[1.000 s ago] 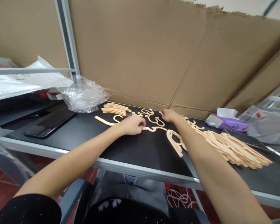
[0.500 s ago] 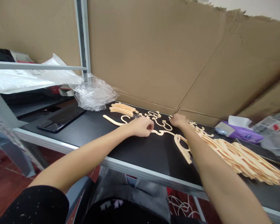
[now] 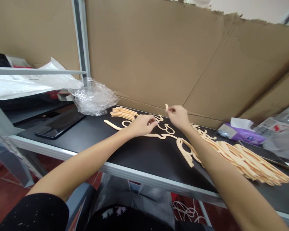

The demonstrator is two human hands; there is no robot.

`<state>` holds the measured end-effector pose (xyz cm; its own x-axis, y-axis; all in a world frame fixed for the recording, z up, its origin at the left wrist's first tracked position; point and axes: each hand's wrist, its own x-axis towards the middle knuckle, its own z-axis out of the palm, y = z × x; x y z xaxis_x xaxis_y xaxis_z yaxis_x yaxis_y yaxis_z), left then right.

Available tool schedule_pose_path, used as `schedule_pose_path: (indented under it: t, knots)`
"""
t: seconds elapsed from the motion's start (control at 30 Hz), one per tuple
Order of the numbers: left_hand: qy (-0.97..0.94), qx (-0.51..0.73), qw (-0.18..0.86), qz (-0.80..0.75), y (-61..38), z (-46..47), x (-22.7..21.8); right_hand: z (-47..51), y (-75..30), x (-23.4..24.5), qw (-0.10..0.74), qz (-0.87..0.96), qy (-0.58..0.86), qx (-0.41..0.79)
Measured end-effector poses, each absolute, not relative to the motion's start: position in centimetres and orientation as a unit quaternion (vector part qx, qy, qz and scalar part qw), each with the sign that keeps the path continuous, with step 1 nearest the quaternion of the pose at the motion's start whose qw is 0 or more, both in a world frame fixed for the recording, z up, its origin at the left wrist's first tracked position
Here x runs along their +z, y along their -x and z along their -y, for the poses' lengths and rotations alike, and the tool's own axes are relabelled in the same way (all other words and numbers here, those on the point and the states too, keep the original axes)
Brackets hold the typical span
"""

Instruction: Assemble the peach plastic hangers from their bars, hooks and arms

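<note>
Thin pale wooden cut-out pieces lie on a black table (image 3: pixel 139 150). My right hand (image 3: pixel 179 116) is lifted a little above the table and pinches a small curly wooden piece (image 3: pixel 167 107) between thumb and fingers. My left hand (image 3: pixel 141 124) rests on the table with its fingers curled and pinched over the curly cut-outs (image 3: pixel 165 129) in the middle. A looped piece (image 3: pixel 185 151) lies just right of my right forearm. A small stack of curved strips (image 3: pixel 123 112) lies beyond my left hand.
A large pile of wooden strips (image 3: pixel 248 160) fills the table's right side. Crumpled clear plastic (image 3: pixel 93 98) and a dark phone (image 3: pixel 60 123) sit at the left. A purple tissue pack (image 3: pixel 240 134) lies at the back right. Cardboard sheets (image 3: pixel 159 54) form the back wall.
My right hand has risen off the table with a small wooden piece pinched in it. My left hand stays on the cut-outs. The view shifted slightly.
</note>
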<state>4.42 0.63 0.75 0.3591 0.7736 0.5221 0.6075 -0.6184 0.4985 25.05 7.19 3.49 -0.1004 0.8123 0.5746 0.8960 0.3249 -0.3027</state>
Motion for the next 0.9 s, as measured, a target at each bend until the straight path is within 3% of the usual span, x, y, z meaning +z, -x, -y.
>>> schedule_pose_path:
  t: [0.13,0.3,0.53,0.7,0.9]
  knots:
    - [-0.756,0.481,0.144,-0.42,-4.5,-0.6,1.4,-3.6,-21.9,3.6,0.443,0.751,0.489,0.003]
    - [-0.731,0.545,0.189,-0.365,-4.4,-0.5,1.8,-0.2,-19.1,3.2,0.475,0.778,0.411,0.031]
    - [-0.695,0.536,0.363,-0.314,-3.4,-1.0,3.3,0.8,-19.0,2.9,0.466,0.794,0.387,0.045]
    - [-0.648,0.569,0.329,-0.385,2.4,-0.9,5.0,2.0,-18.2,2.5,0.459,0.814,0.354,0.04]
    - [-0.62,0.538,0.314,-0.477,11.9,1.0,4.0,3.3,-14.4,2.1,0.336,0.882,0.327,0.034]
